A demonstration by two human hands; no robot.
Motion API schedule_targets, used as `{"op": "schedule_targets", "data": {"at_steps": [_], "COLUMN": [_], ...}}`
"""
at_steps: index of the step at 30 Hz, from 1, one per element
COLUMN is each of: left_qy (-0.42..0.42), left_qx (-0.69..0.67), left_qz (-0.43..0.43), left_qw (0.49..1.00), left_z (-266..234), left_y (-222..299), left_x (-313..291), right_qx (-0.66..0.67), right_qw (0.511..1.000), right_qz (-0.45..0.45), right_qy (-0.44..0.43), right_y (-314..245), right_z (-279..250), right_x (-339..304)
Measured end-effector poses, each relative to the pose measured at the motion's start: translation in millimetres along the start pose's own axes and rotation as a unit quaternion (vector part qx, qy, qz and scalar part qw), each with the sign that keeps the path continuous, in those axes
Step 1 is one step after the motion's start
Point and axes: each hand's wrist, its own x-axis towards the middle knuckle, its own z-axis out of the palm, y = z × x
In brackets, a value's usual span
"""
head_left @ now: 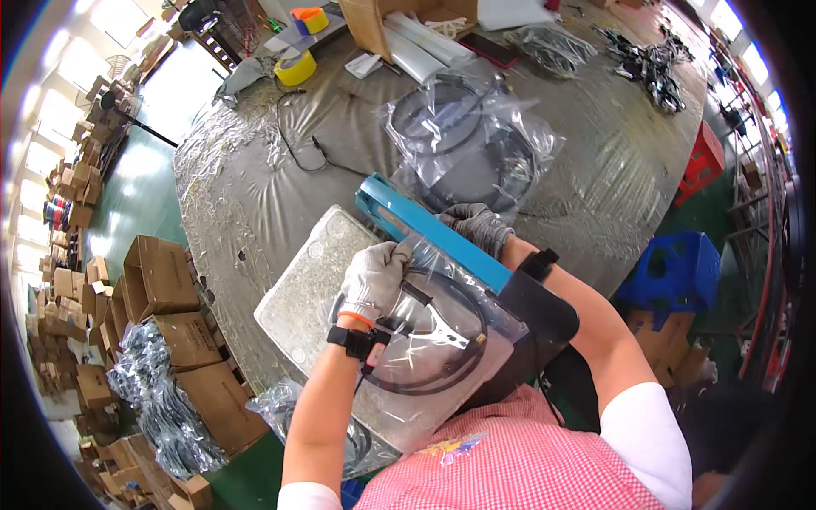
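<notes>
My left hand (374, 276), in a pale glove, pinches the upper edge of a clear plastic bag (408, 344). Inside the bag are a coiled black cable (483, 340) and a silver clamp (442, 331). Across the bag's far edge lies the long teal arm of a bag sealer (438, 234), with a black end toward my right forearm. My right hand (476, 229), in a darker grey glove, is curled against the far side of that arm; its fingertips and whatever they hold are hidden. Under the bag is a pale speckled slab (310, 285).
More bagged coiled cables (476, 144) lie beyond the sealer on the plastic-covered table (229, 195). Yellow tape (295, 68), an open carton (364, 30) and black parts (654, 64) sit farther back. Cartons (157, 276) stand left; a blue crate (676, 272) stands right.
</notes>
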Motion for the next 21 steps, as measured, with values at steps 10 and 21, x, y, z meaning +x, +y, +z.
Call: {"op": "schedule_targets", "data": {"at_steps": [10,21], "left_qy": [0.042,0.053], "left_qx": [-0.022,-0.001], "left_qz": [-0.088,-0.088], "left_qw": [0.995,0.995], "left_z": [-2,-6], "left_y": [-19,-18], "left_x": [10,14], "right_qx": [-0.25,-0.437], "right_qw": [0.962,0.888], "right_qz": [0.009,-0.119], "right_qy": [-0.11,-0.078], "right_y": [-30,-29], "right_z": [-66,-34], "right_x": [-35,-156]}}
